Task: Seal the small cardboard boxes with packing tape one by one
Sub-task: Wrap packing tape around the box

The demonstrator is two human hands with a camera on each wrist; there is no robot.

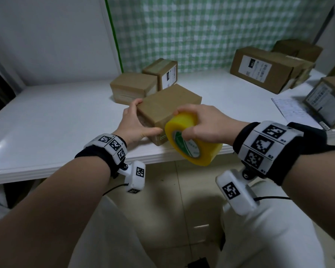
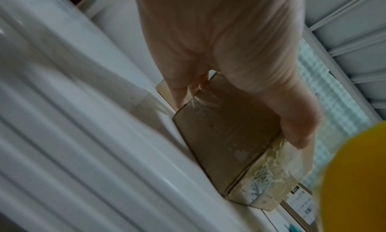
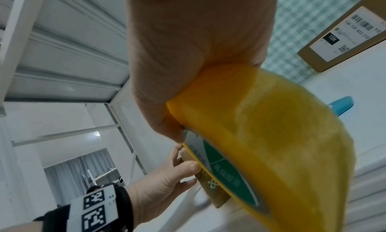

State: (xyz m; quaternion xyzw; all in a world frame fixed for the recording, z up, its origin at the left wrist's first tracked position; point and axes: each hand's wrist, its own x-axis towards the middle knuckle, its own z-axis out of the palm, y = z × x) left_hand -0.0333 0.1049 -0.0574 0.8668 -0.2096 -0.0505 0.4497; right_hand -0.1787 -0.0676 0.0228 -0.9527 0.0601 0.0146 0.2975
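Cardboard box (image 1: 168,108) under work lies at the near edge of the white table (image 1: 56,117), long axis running from the near-left corner away toward the far right, one short end facing the person. Clear tape shows wrinkled on that near end in the left wrist view.

Left hand (image 1: 135,120) grasps the box's near-left end, fingers over the top far corner and thumb against the near face. Right hand (image 1: 203,122) grips a roll of yellow packing tape (image 1: 191,140), fingers through the core with its green label; the roll is tilted, its upper edge touching the box's near-right corner and its lower part hanging past the table edge.

Count of other boxes on the table: two small ones just behind the held box, a plain box (image 1: 132,87) and a labelled box (image 1: 161,73), touching each other; a larger labelled carton (image 1: 263,68) far right with at least one more box behind it; further boxes cut off at the right edge, number unclear. One printed paper sheet (image 1: 292,111) lies at the right. One roll of tape in view.
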